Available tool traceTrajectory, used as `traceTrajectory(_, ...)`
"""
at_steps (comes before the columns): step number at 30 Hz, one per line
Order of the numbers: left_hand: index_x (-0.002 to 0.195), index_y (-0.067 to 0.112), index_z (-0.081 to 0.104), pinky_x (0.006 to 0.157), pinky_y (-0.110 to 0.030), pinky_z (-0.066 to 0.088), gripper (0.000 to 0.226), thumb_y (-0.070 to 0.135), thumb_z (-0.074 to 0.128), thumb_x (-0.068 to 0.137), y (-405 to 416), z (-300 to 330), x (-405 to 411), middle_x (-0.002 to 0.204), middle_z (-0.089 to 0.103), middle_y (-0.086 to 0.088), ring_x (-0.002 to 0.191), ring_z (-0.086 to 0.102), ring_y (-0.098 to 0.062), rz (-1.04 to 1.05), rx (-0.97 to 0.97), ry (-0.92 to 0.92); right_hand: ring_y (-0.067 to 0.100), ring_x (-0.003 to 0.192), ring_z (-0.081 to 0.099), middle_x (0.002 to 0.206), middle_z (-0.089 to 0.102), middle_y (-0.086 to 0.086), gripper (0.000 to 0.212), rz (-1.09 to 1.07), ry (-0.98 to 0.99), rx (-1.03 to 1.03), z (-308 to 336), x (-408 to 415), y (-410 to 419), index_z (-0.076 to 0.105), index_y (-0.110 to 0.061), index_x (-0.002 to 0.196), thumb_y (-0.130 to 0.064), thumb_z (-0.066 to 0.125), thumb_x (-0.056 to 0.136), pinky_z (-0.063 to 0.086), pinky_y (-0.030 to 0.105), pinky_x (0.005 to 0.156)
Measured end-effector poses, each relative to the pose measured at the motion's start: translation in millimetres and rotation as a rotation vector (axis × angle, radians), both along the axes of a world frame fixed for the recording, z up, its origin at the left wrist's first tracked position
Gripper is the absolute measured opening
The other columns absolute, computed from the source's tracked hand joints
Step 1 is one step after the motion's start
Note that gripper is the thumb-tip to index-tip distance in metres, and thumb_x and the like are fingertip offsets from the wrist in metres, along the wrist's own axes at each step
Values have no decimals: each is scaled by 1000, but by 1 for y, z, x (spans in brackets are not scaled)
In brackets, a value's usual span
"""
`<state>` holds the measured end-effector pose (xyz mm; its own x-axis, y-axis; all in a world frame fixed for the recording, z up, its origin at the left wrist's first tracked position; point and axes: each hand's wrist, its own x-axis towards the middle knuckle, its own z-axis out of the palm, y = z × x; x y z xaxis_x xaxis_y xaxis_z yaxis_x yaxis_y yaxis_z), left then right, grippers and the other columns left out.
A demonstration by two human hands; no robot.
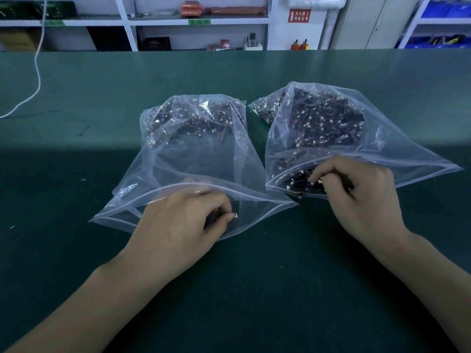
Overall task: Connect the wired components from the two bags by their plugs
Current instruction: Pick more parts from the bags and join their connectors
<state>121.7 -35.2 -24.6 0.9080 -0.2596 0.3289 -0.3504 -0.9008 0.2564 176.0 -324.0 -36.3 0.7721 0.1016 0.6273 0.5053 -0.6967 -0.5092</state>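
Bags [193,149] lie open; hands [183,220] pinch components [303,183].

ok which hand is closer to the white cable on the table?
Left. The left hand is at the left bag's mouth, nearer the white cable; the right hand is at the right bag.

Two bags here, both thin clear plastic: the left bag [193,159] is glossy, creased and catching pale glare along its folds, and the right bag [328,138] at three o'clock of it is the same slick film with a thicker, frosted zip strip at its mouth. Inside, the wired components [328,118] look like dark matt plastic with small white plastic plugs. Underneath, the bench [76,174] wears a dull green mat, smooth, hardly any shine. Up at twelve o'clock, shelving [127,24] in white painted metal.
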Motion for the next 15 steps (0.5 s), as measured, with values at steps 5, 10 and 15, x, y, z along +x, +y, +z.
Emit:
traceTrajectory(5,94,34,59,67,-10,33,11,34,62,104,-4,2,-1,91,51,23,81,46,-2,-59,-87,-126,7,49,45,60,51,-18,23,240,-18,50,-5,-13,16,74,-19,103,-17,51,98,34,17,53)
traceTrajectory(10,99,26,66,65,-22,45,9,30,62,106,-8,-5,-2,85,59,17,77,51,1,-177,-194,-194,9,52,45,62,42,-15,24,390,74,-80,-13,-17,28,67,-26,126,-29,60,103,37,20,56)
traceTrajectory(15,104,18,80,82,-29,60,11,24,71,104,-15,-14,-2,110,78,13,108,72,2,-333,-378,-192,10,50,42,63,46,-11,33,441,85,-75,-14,-15,25,68,-26,130,-37,71,99,33,16,55)
